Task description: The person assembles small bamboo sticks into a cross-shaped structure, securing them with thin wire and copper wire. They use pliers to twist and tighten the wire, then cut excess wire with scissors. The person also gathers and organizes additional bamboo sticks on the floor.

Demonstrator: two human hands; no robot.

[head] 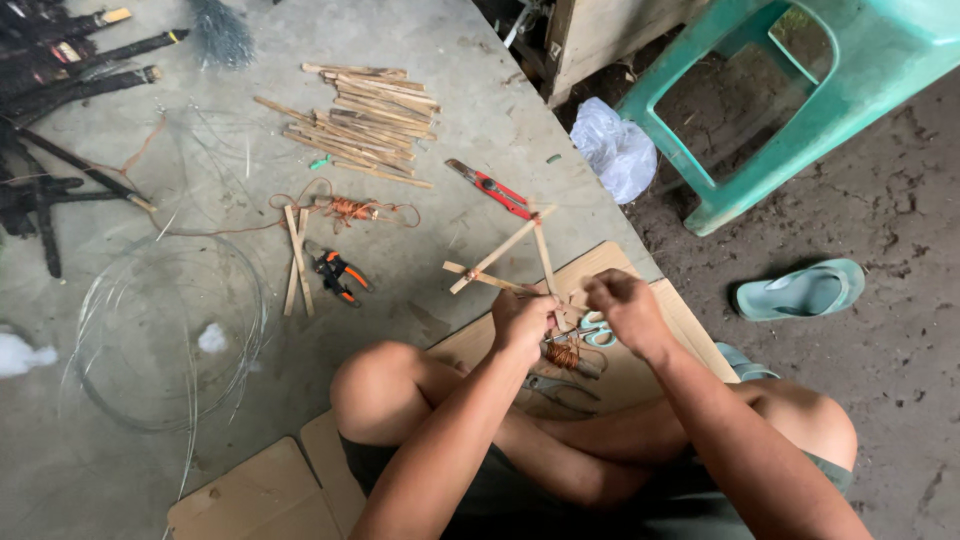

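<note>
Hands meet over a flat brown cardboard sheet (610,275): the left hand (522,322) and right hand (624,305) each keep a clenched grip on a frame of crossed thin wooden sticks (500,255), which juts toward 11 o'clock. Orange-handled pliers (335,272) lie at 9 o'clock.

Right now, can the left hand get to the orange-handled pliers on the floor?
Probably yes. The pliers lie on bare concrete to the left of the left hand, with nothing between them. But that hand is gripping the frame of wooden sticks, so it would need to let go first.
</note>
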